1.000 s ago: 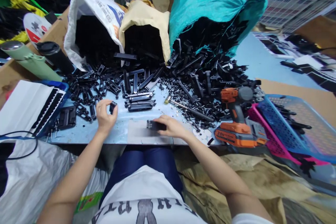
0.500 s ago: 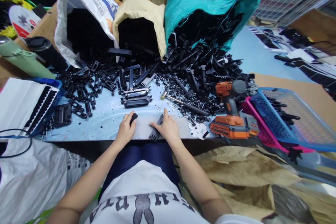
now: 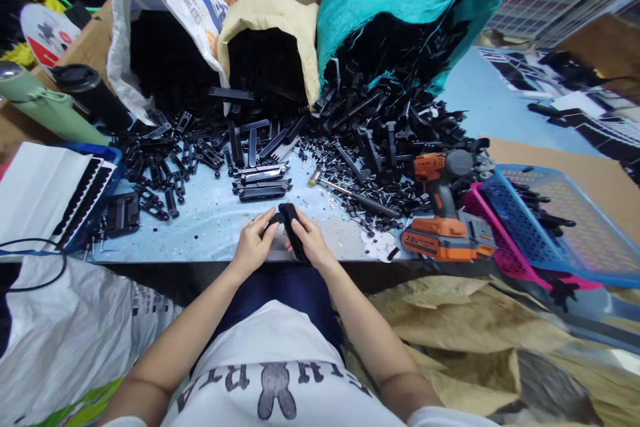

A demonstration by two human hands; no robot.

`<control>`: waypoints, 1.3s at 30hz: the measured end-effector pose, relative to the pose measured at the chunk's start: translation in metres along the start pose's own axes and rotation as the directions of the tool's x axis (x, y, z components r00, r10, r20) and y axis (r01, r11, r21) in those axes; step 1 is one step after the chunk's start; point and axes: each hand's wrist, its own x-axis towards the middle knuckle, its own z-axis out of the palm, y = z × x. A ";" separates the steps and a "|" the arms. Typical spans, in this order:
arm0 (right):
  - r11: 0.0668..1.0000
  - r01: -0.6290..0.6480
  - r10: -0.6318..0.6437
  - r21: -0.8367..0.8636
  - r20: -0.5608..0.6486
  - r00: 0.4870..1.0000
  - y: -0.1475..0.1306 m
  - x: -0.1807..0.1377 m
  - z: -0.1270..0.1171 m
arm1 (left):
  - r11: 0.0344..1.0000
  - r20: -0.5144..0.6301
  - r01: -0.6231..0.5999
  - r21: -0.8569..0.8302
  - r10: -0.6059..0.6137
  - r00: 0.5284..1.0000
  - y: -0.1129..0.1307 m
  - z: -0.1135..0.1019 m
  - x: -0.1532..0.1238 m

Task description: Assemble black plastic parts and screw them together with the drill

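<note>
My left hand (image 3: 255, 245) pinches a small black plastic piece (image 3: 275, 219) and presses it against the top end of a long black plastic bar (image 3: 293, 229). My right hand (image 3: 311, 241) is wrapped round that bar and holds it tilted above the near edge of the blue table (image 3: 210, 220). The two hands touch over the middle of the table edge. Just behind them lie three assembled black bars (image 3: 261, 182) side by side.
A heap of black plastic parts (image 3: 380, 133) spills from a teal sack (image 3: 400, 7), a cream sack (image 3: 270, 20) and a white sack (image 3: 155, 13). An orange cordless drill (image 3: 443, 213) and a small hammer (image 3: 350, 193) lie right. Blue and pink baskets (image 3: 550, 220) stand far right.
My left hand carried the small piece from the left parts pile to the table's near edge. My right hand lifted the long bar off the table, and both hands came together.
</note>
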 end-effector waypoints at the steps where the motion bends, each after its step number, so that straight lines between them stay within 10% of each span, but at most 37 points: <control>1: 0.999 0.030 -0.029 -0.026 0.023 0.999 -0.001 0.000 -0.001 | 0.999 -0.011 -0.042 0.025 0.042 0.999 0.002 -0.002 0.001; 7: 0.894 0.276 -0.234 -0.352 0.157 0.959 -0.007 -0.006 -0.007 | 0.969 -0.049 -0.179 0.169 0.190 0.981 0.015 -0.009 0.002; 12: 0.886 0.219 -0.238 -0.408 0.004 0.971 0.000 -0.011 0.008 | 0.963 -0.264 -0.193 0.187 0.238 0.935 0.025 0.004 0.001; 16: 0.846 0.239 -0.244 -0.477 0.053 0.968 0.008 -0.011 0.010 | 0.943 -0.203 -0.249 0.219 0.294 0.934 0.021 0.005 0.003; 22: 0.587 0.316 -0.216 -0.745 0.232 0.948 -0.012 0.015 -0.018 | 0.939 -0.266 -0.015 0.343 0.112 0.957 -0.005 0.010 -0.008; 26: 0.191 -0.025 -0.369 -0.981 -0.095 0.924 -0.049 0.073 -0.081 | 0.737 0.100 -0.190 0.649 0.165 0.981 -0.010 0.008 -0.008; 29: 0.018 -0.348 -0.383 -0.937 -0.328 0.864 -0.079 0.115 -0.126 | 0.561 0.519 -0.512 0.650 0.165 0.839 -0.007 0.003 0.008; 31: -0.050 -0.388 -0.298 -0.920 -0.357 0.886 -0.094 0.128 -0.141 | 0.496 0.597 -0.563 0.661 0.108 0.795 -0.004 0.001 0.019; 36: -0.125 0.074 -0.297 -0.989 0.109 0.949 -0.088 0.090 -0.124 | 0.436 0.456 -0.419 0.797 0.022 0.890 -0.008 -0.004 0.021; 39: -0.073 0.491 -0.010 -0.868 0.492 0.870 -0.056 0.042 -0.104 | 0.457 0.391 -0.344 0.820 -0.008 0.920 -0.016 -0.007 0.014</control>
